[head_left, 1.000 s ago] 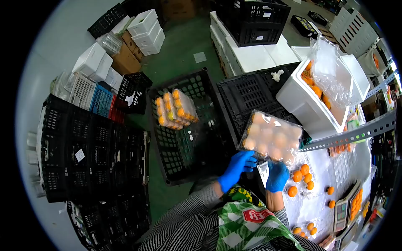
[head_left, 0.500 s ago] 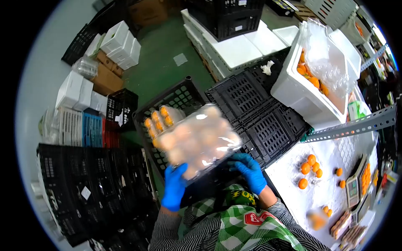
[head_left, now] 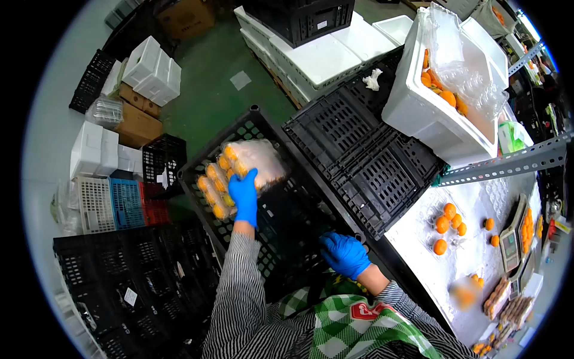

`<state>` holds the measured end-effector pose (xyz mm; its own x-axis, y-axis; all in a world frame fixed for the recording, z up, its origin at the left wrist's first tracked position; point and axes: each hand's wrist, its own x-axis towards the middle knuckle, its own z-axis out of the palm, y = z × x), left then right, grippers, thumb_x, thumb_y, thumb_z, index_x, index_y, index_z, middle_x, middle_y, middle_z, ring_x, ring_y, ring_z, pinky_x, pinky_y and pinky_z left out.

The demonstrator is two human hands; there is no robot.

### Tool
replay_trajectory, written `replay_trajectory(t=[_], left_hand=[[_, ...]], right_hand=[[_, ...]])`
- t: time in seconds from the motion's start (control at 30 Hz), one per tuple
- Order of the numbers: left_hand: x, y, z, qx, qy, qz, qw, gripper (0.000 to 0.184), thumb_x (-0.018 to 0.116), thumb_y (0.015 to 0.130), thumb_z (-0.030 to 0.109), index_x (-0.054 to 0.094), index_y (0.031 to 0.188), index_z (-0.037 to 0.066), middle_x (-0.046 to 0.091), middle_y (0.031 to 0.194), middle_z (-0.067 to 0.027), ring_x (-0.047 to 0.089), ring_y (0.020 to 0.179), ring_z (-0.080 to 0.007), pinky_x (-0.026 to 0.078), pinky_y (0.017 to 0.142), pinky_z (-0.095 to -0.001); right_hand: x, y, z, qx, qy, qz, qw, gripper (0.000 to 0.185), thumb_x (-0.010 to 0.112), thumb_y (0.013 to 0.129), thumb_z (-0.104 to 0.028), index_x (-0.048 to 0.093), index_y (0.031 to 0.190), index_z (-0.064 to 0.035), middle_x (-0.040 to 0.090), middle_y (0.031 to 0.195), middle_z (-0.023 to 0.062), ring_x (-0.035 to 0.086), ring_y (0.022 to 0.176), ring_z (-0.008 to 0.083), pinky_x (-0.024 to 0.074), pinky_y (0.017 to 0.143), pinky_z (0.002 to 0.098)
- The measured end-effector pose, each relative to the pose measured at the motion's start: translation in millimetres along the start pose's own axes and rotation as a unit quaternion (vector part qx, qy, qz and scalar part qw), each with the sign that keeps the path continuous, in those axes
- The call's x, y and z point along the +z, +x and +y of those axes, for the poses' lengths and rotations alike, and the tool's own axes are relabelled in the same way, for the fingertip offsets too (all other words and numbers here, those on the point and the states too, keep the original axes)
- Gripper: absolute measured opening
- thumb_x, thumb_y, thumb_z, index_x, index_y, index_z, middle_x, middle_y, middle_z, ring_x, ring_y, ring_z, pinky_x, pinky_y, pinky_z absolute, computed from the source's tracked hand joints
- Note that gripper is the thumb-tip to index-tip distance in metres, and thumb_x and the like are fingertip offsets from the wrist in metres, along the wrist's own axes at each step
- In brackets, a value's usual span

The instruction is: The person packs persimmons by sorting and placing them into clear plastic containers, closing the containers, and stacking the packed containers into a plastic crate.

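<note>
My blue-gloved left hand (head_left: 244, 194) is at the near edge of a film-wrapped pack (head_left: 260, 160) inside the black plastic crate (head_left: 326, 185). Its fingers and thumb press on the pack, whose contents look pale and blurred. Beside it and partly under it lie clear packs of orange fruit (head_left: 213, 188), at the crate's far left. My blue-gloved right hand (head_left: 345, 255) is at the crate's near right side, close to the rim, with its fingers curled; what they hold, if anything, is hidden.
Folded black crates (head_left: 365, 161) lie right of the open crate. A white foam box (head_left: 412, 113) of orange fruit stands behind them. The white table (head_left: 412, 239) at right carries loose oranges (head_left: 449, 210) and scales (head_left: 510, 254). Stacked black crates (head_left: 143, 287) are at left.
The wrapped pack has moved down and away from me into the crate, with my left hand on it. My right hand has moved slightly down and its fingers have curled. The view has shifted.
</note>
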<state>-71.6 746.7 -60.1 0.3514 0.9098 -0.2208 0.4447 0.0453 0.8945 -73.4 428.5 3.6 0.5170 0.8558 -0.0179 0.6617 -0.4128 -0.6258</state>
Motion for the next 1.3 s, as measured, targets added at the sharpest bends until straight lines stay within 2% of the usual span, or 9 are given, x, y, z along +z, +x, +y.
replay_trajectory(t=[0.2, 0.33, 0.43, 0.5, 0.6, 0.63, 0.83, 1.0, 1.3], left_hand=[[40, 21, -11, 0.005, 0.174, 0.079, 0.981, 0.049, 0.067, 0.073, 0.031, 0.059, 0.099, -0.009, 0.063, 0.095, -0.029, 0.06, 0.094, -0.0429, 0.047, 0.081, -0.0454], [40, 22, -22, 0.044, 0.275, 0.052, 0.959, 0.048, 0.062, 0.077, 0.03, 0.056, 0.103, -0.01, 0.062, 0.098, -0.0287, 0.059, 0.093, -0.0435, 0.047, 0.082, -0.0458], [32, 44, -63, 0.189, 0.311, -0.001, 0.932, 0.046, 0.06, 0.079, 0.025, 0.052, 0.112, -0.006, 0.057, 0.116, -0.025, 0.056, 0.105, -0.0375, 0.044, 0.089, -0.0439], [26, -2, 3, 0.075, 0.158, -0.086, 0.981, 0.058, 0.061, 0.081, 0.026, 0.042, 0.124, -0.008, 0.055, 0.119, -0.0242, 0.055, 0.106, -0.0361, 0.044, 0.091, -0.0413], [16, 27, -12, 0.126, 0.404, -0.053, 0.904, 0.082, 0.06, 0.082, 0.042, 0.028, 0.137, -0.01, 0.049, 0.126, -0.0301, 0.05, 0.114, -0.0399, 0.041, 0.095, -0.0434], [12, 12, 2, 0.2, 0.43, -0.04, 0.88, 0.076, 0.06, 0.083, 0.04, 0.035, 0.133, -0.011, 0.048, 0.127, -0.0298, 0.049, 0.115, -0.04, 0.04, 0.096, -0.0421], [25, -51, 34, 0.356, 0.296, -0.084, 0.882, 0.046, 0.056, 0.09, 0.026, 0.05, 0.121, -0.007, 0.054, 0.122, -0.021, 0.053, 0.11, -0.0333, 0.043, 0.095, -0.039], [61, -134, 68, 0.451, 0.165, -0.104, 0.871, 0.03, 0.05, 0.093, 0.012, 0.055, 0.117, -0.004, 0.056, 0.119, -0.0176, 0.057, 0.103, -0.0284, 0.046, 0.09, -0.0355], [140, -299, 83, 0.513, 0.047, -0.375, 0.771, 0.019, 0.05, 0.089, -0.001, 0.059, 0.106, -0.006, 0.061, 0.109, -0.0154, 0.057, 0.099, -0.0245, 0.044, 0.091, -0.0347]], right_hand=[[11, -4, 4, -0.014, -0.059, 0.004, 0.998, 0.023, 0.06, 0.079, -0.022, 0.056, 0.095, -0.0059, 0.055, 0.088, 0.011, 0.058, 0.076, 0.0286, 0.0461, 0.066, 0.0395], [17, -6, 4, -0.017, -0.075, -0.001, 0.997, 0.014, 0.058, 0.078, -0.02, 0.056, 0.085, -0.0068, 0.055, 0.081, 0.0108, 0.058, 0.071, 0.0292, 0.0458, 0.062, 0.0404], [22, -10, 14, -0.021, -0.042, 0.022, 0.999, 0.01, 0.056, 0.075, -0.015, 0.057, 0.08, -0.0061, 0.056, 0.077, 0.0124, 0.059, 0.068, 0.0295, 0.0457, 0.059, 0.0405], [12, -6, 5, 0.038, -0.02, -0.034, 0.999, 0.011, 0.056, 0.074, -0.013, 0.059, 0.08, -0.0055, 0.06, 0.082, 0.0135, 0.061, 0.074, 0.0329, 0.0481, 0.064, 0.0428], [28, -3, 1, 0.047, -0.012, 0.003, 0.999, 0.013, 0.056, 0.074, -0.016, 0.063, 0.08, -0.0058, 0.061, 0.083, 0.0137, 0.061, 0.077, 0.0336, 0.0489, 0.066, 0.0425], [34, -2, 2, 0.016, -0.044, 0.016, 0.999, 0.013, 0.057, 0.074, -0.016, 0.063, 0.08, -0.007, 0.062, 0.083, 0.0127, 0.062, 0.078, 0.0323, 0.0484, 0.067, 0.0404], [15, -20, 4, 0.003, 0.052, 0.055, 0.997, 0.017, 0.055, 0.079, -0.022, 0.063, 0.086, -0.0082, 0.062, 0.085, 0.014, 0.061, 0.079, 0.0336, 0.0469, 0.071, 0.043], [-3, -60, 17, -0.013, 0.109, 0.211, 0.971, 0.018, 0.054, 0.08, -0.024, 0.059, 0.085, -0.0071, 0.059, 0.088, 0.014, 0.058, 0.08, 0.0342, 0.0455, 0.071, 0.0441], [-50, -250, 57, 0.231, 0.049, 0.331, 0.914, 0.015, 0.057, 0.083, -0.018, 0.058, 0.094, -0.0069, 0.058, 0.087, 0.0146, 0.057, 0.073, 0.0356, 0.048, 0.064, 0.0431]])
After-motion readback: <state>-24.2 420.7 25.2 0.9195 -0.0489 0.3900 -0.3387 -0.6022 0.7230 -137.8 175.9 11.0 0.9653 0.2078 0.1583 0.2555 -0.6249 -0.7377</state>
